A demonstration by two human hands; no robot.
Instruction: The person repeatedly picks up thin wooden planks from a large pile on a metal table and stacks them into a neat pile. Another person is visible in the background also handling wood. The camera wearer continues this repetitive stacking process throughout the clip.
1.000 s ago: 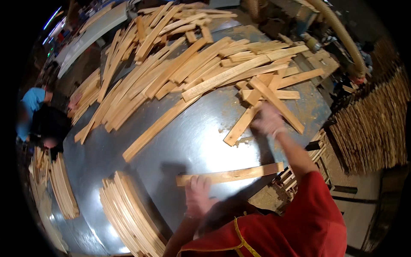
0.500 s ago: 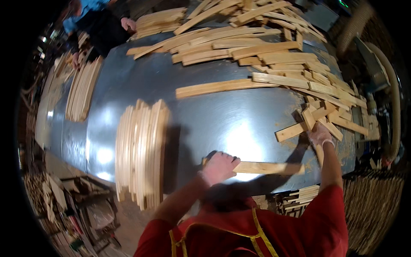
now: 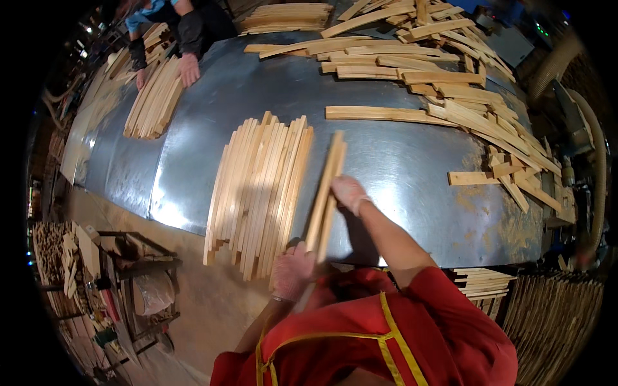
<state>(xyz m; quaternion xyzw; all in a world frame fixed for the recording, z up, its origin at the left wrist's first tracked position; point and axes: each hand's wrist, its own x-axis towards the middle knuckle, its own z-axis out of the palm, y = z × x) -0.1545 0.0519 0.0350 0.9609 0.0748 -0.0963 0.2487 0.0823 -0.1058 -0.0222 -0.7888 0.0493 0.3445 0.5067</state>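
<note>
Two or so wooden slats (image 3: 333, 164) stand side by side, pointing away from me, just right of a row of upright-packed slats (image 3: 257, 180). My right hand (image 3: 351, 195) is closed on their right side, about midway along. At their near end my left hand (image 3: 293, 270) is closed round them, beside the row's near right corner; its fingertips are partly hidden. A narrow strip of table separates the held slats from the row. The row's ends are uneven at both near and far sides.
A metal-topped table (image 3: 399, 151) lies before me, its near edge at my waist. Loose slats (image 3: 444, 90) are heaped at the far right, with sawdust around. Far left, a co-worker's hands (image 3: 188, 69) rest on another slat bundle (image 3: 154, 103). A cart (image 3: 138, 276) stands lower left.
My right hand has left the heap with a slat and come to the middle. Slats now point away from me in both hands, near the row. The co-worker's hands have moved onto their bundle.
</note>
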